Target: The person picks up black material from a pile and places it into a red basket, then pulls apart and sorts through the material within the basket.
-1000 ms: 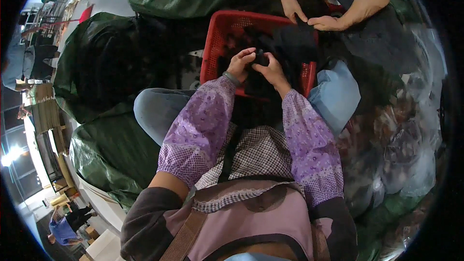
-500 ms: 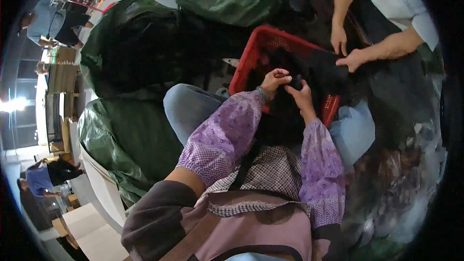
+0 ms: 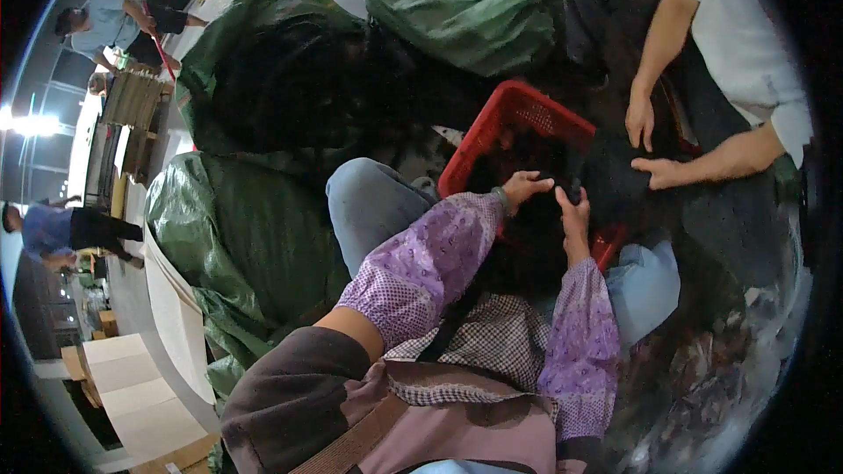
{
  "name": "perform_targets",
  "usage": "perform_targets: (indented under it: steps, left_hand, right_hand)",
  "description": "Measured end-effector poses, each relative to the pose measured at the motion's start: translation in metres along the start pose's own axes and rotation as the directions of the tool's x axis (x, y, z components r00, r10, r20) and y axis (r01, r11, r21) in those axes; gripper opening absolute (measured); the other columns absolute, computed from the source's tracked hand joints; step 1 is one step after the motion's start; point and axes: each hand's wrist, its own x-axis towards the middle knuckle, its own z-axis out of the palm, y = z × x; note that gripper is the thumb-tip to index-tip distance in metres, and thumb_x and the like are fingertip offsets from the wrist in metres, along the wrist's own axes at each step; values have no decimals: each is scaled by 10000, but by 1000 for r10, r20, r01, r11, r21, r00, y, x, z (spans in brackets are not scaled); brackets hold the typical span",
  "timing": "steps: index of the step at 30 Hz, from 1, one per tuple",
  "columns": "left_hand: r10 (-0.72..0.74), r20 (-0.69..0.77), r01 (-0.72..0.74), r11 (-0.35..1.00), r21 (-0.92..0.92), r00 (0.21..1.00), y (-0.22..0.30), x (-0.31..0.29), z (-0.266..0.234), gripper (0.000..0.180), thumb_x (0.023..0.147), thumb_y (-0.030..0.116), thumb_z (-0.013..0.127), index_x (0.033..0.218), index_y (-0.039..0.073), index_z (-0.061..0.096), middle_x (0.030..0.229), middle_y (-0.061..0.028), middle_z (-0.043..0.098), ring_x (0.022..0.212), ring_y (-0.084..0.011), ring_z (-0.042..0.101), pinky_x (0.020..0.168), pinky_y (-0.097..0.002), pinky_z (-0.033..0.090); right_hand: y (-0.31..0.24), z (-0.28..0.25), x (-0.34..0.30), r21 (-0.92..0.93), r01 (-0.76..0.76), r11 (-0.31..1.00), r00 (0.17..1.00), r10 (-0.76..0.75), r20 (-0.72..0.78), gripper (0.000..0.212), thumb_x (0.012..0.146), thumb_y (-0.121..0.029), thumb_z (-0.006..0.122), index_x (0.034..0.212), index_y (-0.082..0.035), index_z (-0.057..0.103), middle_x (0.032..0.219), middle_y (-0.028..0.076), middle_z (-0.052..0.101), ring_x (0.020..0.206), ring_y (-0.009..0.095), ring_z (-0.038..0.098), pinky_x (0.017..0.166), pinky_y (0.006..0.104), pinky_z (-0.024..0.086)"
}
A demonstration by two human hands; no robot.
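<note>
Over a red plastic basket point(image 3: 479, 127) of black pieces, my left hand point(image 3: 525, 190) pinches a small black piece point(image 3: 565, 184), its thumb and fingers pressed together. Close on its right, my right hand point(image 3: 573, 218) is raised with thumb and fingers closed at the same piece. The piece is too dark to tell its kind. Beyond the basket's right side, another person's upper hand point(image 3: 641, 120) hangs with fingers pointing down. That person's lower hand point(image 3: 663, 173) grips the edge of a flat black sheet-like thing point(image 3: 612, 167).
Large green sacks point(image 3: 255, 219) stand on my left, one gaping around a black mass point(image 3: 299, 79). Another green sack point(image 3: 457, 9) lies at the far side. Clear plastic wrapping point(image 3: 702, 377) covers the right. Two people stand far left near stacked boards point(image 3: 132, 105).
The view has shifted, so the scene sits lower and farther right. My hands stay close together at the black piece. The other person's hands remain beside the basket.
</note>
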Motion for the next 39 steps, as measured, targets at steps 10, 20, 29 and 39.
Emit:
perform_targets:
  steps: [10,20,29,39]
  left_hand:
    - [750,48,-520,409,750,660,-13,-20,35,199,588,126,618,747,32,543,711,-133,539,676,-268,542,576,-305,430]
    - [679,320,-601,224,767,661,-38,-26,42,194,576,43,548,767,74,540,723,-69,540,719,-253,526,609,-330,432]
    - [642,343,-591,216,777,685,-34,-30,45,192,566,45,548,755,77,541,735,-77,547,694,-265,529,581,-351,431]
    - [618,66,-431,464,774,783,-12,-20,33,277,614,272,602,808,82,546,755,-120,554,715,-275,534,626,-348,425]
  right_hand:
    - [59,-19,39,18,-166,986,980,167,-105,380,694,-215,574,984,17,493,885,85,535,762,185,494,686,284,385]
    - [114,-53,58,328,-147,933,986,166,-30,459,613,-112,572,1004,46,390,818,92,490,664,196,501,575,297,414]
    - [135,-62,65,243,-126,962,986,149,-80,258,644,-205,540,823,-44,448,707,50,457,618,167,466,540,295,407]
    - [102,-39,59,435,-310,846,949,302,90,226,702,-275,474,771,-65,521,728,48,506,652,179,496,581,293,420]
